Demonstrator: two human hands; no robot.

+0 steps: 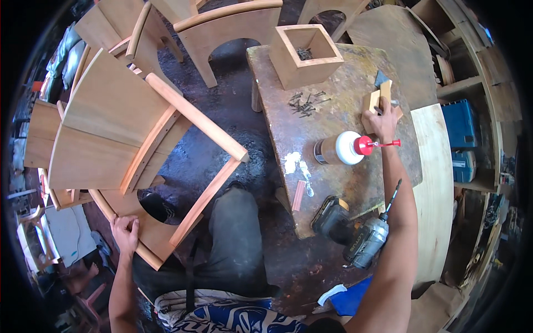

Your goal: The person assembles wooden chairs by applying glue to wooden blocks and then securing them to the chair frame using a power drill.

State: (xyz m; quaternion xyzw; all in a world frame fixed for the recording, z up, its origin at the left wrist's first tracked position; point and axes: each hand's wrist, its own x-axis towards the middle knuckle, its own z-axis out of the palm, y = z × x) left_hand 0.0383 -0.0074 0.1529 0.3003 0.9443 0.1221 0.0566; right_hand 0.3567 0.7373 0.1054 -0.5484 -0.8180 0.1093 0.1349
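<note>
A wooden chair (100, 122) lies tipped at my left, its curved panel up and its rails toward my knees. My left hand (126, 232) is closed around the chair's near rail. Across the worktable my right arm reaches out, and my right hand (383, 121) has its fingers closed on a small wooden block (372, 103) among other pale offcuts. A piece of blue sandpaper or cloth (381, 78) lies just beyond them. Close to my right wrist, a glue bottle (338, 149) with a red cap rests on its side. Part of the block is hidden under my fingers.
The worktable (266, 66) bears a square wooden box (302, 71), loose dark screws (307, 104), white glue smears and a reddish wood strip (298, 195). A cordless drill (366, 244) lies beneath my right forearm. More chairs (233, 25) stand ahead; shelves with blue cases (459, 123) line the right.
</note>
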